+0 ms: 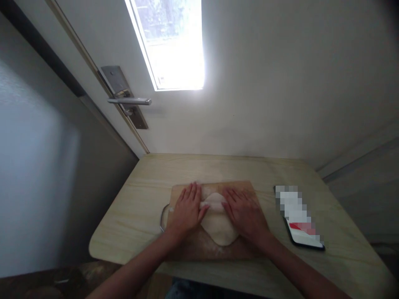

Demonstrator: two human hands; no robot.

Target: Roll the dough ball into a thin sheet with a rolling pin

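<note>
Wall (31,166): pale, running along the left of the scene.
Table (124,224): light wood grain, its near left corner rounded; it stands in front of the door (264,83).
Handle (131,101): metal lever on a plate, at the left of the door, beyond the table.
Loop (161,218): curved metal, at the left edge of the board (196,249), which lies near me on the table, whitish smears on its surface.
Window (177,50): bright pane in the door, to the right of the handle.
My left hand (188,207): palm down over the left of the board, opened flat, fingers stretched to the far side, thumb angled inward at the pin (213,205); no curled grip shows.
Pin: pale rod lying crosswise on the far part of the dough (221,228); my hands cover its ends.
Dough: flat, pale sheet on the board, between my hands, narrowing toward me.
My right hand (245,209): likewise flat and palm down, fingers extended, thumb at the pin; what lies beneath the palm I cannot tell.
Phone (289,230): on the table, right of the board and apart from it, screen up, partly pixelated.
</note>
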